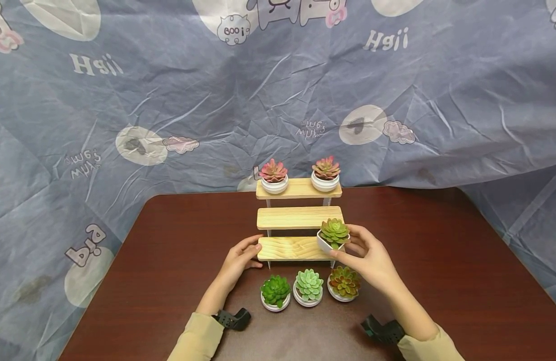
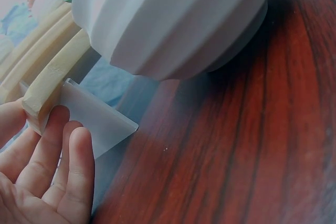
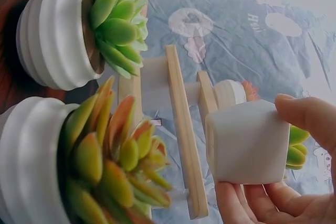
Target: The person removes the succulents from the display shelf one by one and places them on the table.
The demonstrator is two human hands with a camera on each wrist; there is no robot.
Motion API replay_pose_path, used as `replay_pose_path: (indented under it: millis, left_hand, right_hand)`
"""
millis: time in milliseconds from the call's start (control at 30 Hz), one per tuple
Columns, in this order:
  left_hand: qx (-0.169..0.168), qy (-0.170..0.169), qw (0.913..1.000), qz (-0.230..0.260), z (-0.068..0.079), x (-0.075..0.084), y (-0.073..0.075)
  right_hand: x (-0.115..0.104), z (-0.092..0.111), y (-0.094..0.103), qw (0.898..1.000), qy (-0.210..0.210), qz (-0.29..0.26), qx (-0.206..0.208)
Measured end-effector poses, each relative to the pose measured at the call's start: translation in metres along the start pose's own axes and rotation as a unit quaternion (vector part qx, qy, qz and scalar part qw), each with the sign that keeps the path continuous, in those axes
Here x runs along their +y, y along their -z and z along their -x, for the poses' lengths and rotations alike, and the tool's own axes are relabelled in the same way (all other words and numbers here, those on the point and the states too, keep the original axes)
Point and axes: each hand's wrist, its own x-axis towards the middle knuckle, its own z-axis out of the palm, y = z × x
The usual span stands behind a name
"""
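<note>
A three-step wooden display stand (image 1: 300, 218) with pale supports stands on the table. My left hand (image 1: 238, 258) holds the left end of its lowest shelf (image 2: 58, 77), thumb on top and fingers at the edge. Between the thumb and fingers of my right hand (image 1: 368, 255) is a green potted succulent (image 1: 334, 232) in an angular white pot (image 3: 249, 142). In the head view it overlaps the right end of the lowest shelf. Two pink succulents, one left (image 1: 274, 176) and one right (image 1: 325, 174), sit on the top shelf in round white pots.
In front of the stand are a dark green succulent (image 1: 275, 292), a pale green one (image 1: 308, 287) and a reddish-green one (image 1: 344, 283), all in ribbed white pots. The brown table (image 1: 187, 230) ends at a blue patterned cloth (image 1: 214, 125) behind.
</note>
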Motion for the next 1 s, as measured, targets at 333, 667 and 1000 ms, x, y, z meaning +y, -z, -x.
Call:
replay_pose_path:
  millis: [333,667,1000]
  left_hand:
    - [0.002,0.004,1.0000,0.001,0.000,0.001,-0.001]
    - [0.006,0.012,0.9999,0.001,0.000,0.001,-0.001]
    - [0.007,0.014,0.9999,0.003,0.000,0.001,-0.001]
  right_hand:
    - [0.009,0.004,0.005,1.000,0.006,0.000,0.012]
    - [0.017,0.009,0.012,1.000,0.001,0.009,0.029]
    - [0.022,0.013,0.018,0.999,-0.005,0.011,0.049]
